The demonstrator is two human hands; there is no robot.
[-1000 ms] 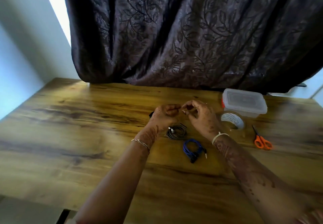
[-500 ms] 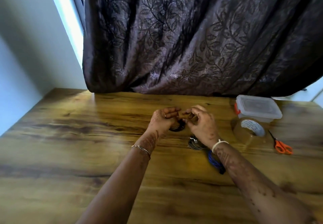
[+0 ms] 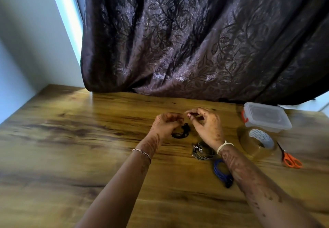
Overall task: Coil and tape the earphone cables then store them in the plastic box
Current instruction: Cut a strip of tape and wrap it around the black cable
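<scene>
My left hand (image 3: 166, 125) grips a coiled black earphone cable (image 3: 181, 133) just above the table. My right hand (image 3: 207, 127) is close beside it, thumb and forefinger pinching something small and pale, apparently a bit of tape. A grey coiled earphone cable (image 3: 202, 151) lies on the table under my right wrist. A blue coiled cable (image 3: 220, 171) lies nearer me, partly hidden by my right forearm. The clear plastic box (image 3: 267, 117), with its lid on and a red clip, stands at the right rear.
A roll of brown tape (image 3: 258, 143) lies in front of the box, with orange-handled scissors (image 3: 291, 159) to its right. A dark patterned curtain (image 3: 195, 40) hangs along the back edge of the wooden table (image 3: 71, 147).
My hands have drawn slightly apart; the black coil now hangs from my left hand alone. The view has tilted up and to the left.
</scene>
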